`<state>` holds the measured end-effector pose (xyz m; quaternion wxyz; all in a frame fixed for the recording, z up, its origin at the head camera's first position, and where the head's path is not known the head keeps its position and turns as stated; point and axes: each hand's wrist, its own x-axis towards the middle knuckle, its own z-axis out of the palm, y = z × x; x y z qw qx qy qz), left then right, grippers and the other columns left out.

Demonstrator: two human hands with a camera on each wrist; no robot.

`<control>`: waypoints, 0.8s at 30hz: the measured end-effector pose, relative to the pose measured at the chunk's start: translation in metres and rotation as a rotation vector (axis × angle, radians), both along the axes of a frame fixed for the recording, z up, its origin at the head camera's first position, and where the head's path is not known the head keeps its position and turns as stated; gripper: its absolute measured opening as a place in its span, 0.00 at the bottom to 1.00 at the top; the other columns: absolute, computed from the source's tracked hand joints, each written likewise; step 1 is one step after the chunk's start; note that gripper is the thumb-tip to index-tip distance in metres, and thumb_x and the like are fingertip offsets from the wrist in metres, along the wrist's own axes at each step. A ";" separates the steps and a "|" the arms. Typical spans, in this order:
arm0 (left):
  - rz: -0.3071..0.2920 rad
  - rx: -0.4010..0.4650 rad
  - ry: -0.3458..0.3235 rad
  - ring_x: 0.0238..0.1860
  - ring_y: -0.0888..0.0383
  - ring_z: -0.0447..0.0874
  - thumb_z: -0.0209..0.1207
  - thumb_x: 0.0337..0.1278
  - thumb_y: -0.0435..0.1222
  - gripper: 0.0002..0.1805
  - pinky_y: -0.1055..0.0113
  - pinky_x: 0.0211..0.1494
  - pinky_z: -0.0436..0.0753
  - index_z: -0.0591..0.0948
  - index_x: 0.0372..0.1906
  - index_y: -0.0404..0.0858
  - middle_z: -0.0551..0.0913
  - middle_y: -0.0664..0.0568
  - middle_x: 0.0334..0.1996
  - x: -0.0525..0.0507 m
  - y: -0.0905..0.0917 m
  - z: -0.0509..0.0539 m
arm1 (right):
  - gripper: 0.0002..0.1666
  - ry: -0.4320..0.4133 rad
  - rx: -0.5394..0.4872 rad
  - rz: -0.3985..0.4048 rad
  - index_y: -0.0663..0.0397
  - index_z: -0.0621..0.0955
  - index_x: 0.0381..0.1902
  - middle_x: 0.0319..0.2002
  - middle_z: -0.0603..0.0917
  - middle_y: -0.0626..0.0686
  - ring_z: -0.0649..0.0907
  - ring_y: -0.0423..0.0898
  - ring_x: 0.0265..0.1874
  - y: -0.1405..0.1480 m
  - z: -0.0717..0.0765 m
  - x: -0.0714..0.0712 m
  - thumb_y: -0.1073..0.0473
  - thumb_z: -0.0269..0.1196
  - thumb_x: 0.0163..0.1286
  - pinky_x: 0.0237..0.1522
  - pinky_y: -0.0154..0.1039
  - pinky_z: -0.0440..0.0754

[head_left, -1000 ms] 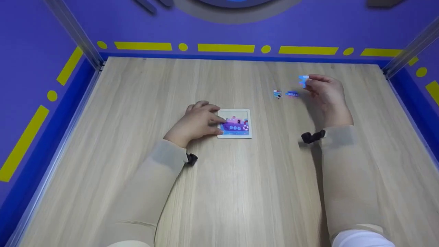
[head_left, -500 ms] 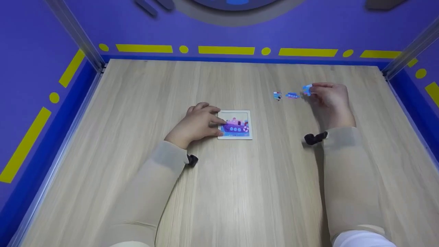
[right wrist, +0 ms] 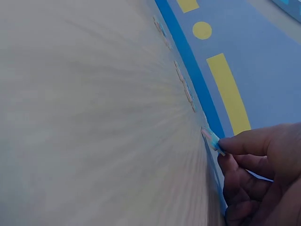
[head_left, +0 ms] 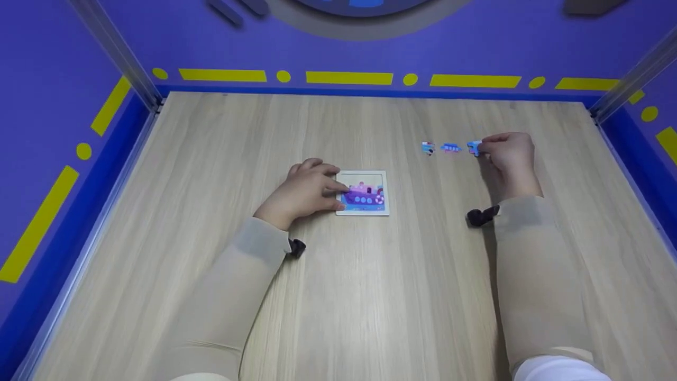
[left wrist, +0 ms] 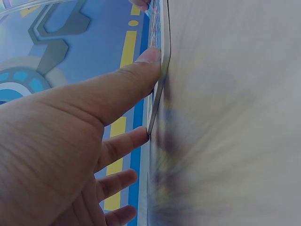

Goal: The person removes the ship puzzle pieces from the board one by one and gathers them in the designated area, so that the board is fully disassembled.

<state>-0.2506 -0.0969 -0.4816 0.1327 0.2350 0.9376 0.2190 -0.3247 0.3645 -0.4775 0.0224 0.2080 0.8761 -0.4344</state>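
A small white-framed puzzle board with a pink and purple boat picture lies mid-table. My left hand rests on its left side, thumb and some fingers touching the frame and picture, the other fingers extended in the left wrist view. Farther back on the right, my right hand pinches a light-blue puzzle piece between thumb and fingers. In the right wrist view that puzzle piece is at or just above the tabletop; I cannot tell which. Left of it lie a blue puzzle piece and a multicoloured puzzle piece.
The wooden table spreads around the board. A purple back wall with yellow marks closes the far edge, and side walls stand left and right. Each wrist wears a black camera mount, such as the right camera mount.
My right hand has lowered the light-blue puzzle piece toward the table, into line with the two other pieces. The left hand has stayed on the puzzle board.
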 end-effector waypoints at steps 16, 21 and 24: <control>0.000 -0.002 0.004 0.92 0.41 0.55 0.76 0.71 0.54 0.25 0.36 0.93 0.53 0.90 0.69 0.59 0.73 0.53 0.86 0.000 0.000 0.002 | 0.27 -0.020 0.065 -0.007 0.61 0.86 0.71 0.71 0.84 0.62 0.83 0.45 0.53 0.001 0.001 -0.001 0.53 0.68 0.81 0.40 0.26 0.82; 0.002 -0.007 0.008 0.92 0.41 0.56 0.76 0.70 0.55 0.25 0.36 0.93 0.53 0.90 0.69 0.59 0.73 0.53 0.86 0.000 0.000 0.002 | 0.27 0.002 0.048 -0.015 0.61 0.87 0.70 0.60 0.87 0.55 0.83 0.42 0.47 -0.003 0.002 -0.001 0.52 0.67 0.83 0.39 0.27 0.83; 0.004 -0.007 0.006 0.92 0.41 0.55 0.76 0.70 0.55 0.25 0.36 0.92 0.53 0.90 0.69 0.59 0.73 0.53 0.86 0.000 0.000 0.001 | 0.27 0.017 0.027 -0.008 0.61 0.87 0.70 0.55 0.88 0.51 0.84 0.42 0.46 -0.007 0.004 0.000 0.49 0.65 0.84 0.39 0.27 0.83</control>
